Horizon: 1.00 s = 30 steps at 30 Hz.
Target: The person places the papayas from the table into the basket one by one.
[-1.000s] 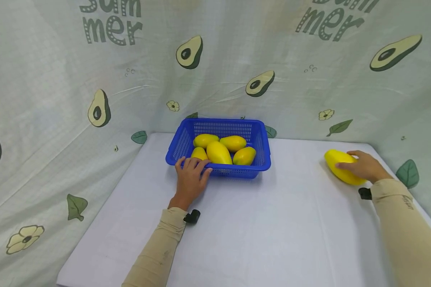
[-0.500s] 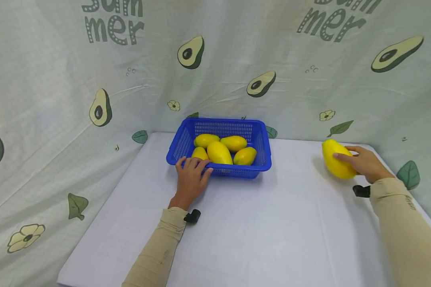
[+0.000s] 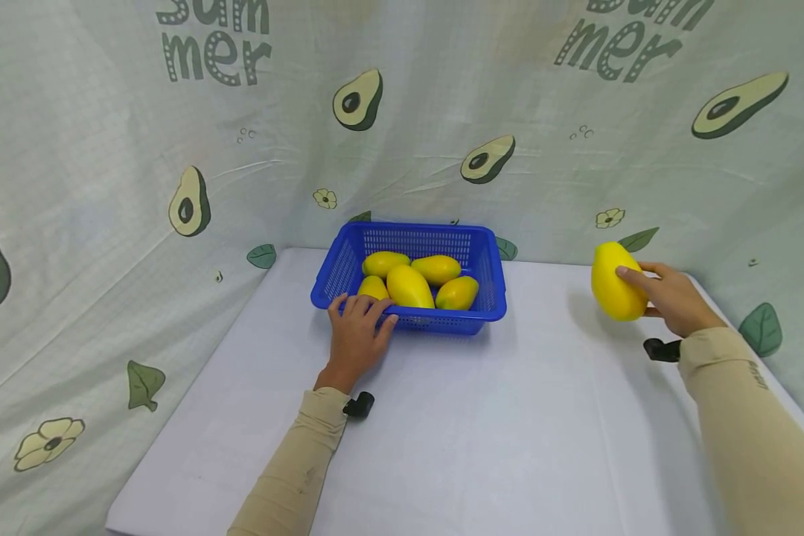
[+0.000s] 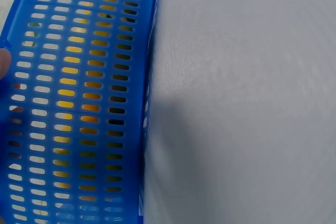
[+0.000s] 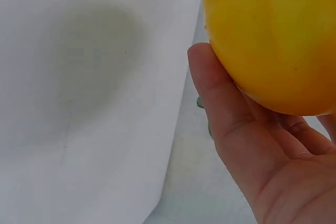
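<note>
My right hand (image 3: 673, 299) grips a large yellow mango (image 3: 616, 283), thumb on its near side and fingers behind it. It is held above the right part of the table, with its shadow beneath. In the right wrist view the mango (image 5: 273, 40) rests against the thumb and fingers. A blue plastic basket (image 3: 435, 321) with slotted walls stands at the back of the table and has several yellow mangoes (image 3: 409, 286) in it. At its near left corner my left hand (image 3: 356, 339) holds the rim, fingertips over the edge. Only a fingertip (image 4: 4, 62) shows in the left wrist view.
A white-covered table (image 3: 482, 432) stretches out in front of me. Directly behind the basket hangs a pale curtain (image 3: 415, 89) printed with avocados and leaves, which also runs along the left and right sides.
My right hand has lifted the large mango off the table, shifted it a little left and tilted it more upright. The left hand and basket have stayed in place.
</note>
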Motion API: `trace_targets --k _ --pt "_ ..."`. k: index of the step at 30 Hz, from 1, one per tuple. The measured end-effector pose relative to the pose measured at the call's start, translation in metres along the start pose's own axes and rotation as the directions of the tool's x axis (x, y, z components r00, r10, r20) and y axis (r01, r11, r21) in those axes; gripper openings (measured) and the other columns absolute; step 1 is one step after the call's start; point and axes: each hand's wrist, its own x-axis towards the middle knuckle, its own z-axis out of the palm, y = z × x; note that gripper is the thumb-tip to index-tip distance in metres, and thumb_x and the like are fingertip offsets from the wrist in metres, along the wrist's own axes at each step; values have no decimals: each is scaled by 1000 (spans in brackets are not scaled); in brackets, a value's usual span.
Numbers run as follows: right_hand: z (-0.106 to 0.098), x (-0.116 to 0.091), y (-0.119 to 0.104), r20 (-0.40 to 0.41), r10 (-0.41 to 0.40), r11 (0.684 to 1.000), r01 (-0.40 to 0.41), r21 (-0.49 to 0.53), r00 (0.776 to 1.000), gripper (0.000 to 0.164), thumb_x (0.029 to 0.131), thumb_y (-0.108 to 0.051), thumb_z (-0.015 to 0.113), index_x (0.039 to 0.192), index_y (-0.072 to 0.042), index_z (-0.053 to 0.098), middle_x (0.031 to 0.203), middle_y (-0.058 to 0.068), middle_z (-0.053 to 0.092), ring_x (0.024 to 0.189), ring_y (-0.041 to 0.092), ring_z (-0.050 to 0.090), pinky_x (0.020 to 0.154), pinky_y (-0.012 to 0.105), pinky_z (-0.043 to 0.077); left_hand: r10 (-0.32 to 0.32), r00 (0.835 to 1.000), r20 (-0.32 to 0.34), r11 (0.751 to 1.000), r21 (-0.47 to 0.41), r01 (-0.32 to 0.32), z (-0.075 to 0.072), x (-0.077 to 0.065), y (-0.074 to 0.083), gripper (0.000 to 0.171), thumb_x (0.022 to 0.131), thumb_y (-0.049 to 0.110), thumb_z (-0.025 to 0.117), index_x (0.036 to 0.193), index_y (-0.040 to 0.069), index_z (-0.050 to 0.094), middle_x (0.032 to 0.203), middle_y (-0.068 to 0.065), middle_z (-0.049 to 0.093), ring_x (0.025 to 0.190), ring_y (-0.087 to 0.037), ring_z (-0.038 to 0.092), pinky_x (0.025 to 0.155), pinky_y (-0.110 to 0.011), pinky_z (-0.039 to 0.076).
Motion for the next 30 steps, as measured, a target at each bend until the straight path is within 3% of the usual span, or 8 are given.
trace_targets --k 22,26,30 --pt "7 -5 -35 17 -64 998 64 13 998 106 93 -69 48 158 3 6 152 36 21 129 51 36 105 64 35 -4 1000 2 1000 -5 4 -2 -1 1 29 100 35 59 119 16 70 107 -7 64 112 -29 53 111 -58 18" --pt "12 -2 -46 11 -89 995 88 42 996 105 92 -70 49 159 0 9 153 32 24 128 46 39 104 60 39 -2 1000 -3 1000 -11 2 -2 0 0 29 100 35 59 119 16 70 106 -7 64 112 -29 53 111 -57 17" --pt "19 -2 -60 -4 -118 990 118 80 993 102 92 -69 51 159 -1 15 152 25 27 125 39 42 99 49 48 -3 1000 3 1000 -9 3 -1 0 0 29 100 35 58 119 16 70 107 -7 64 112 -29 53 112 -57 17"
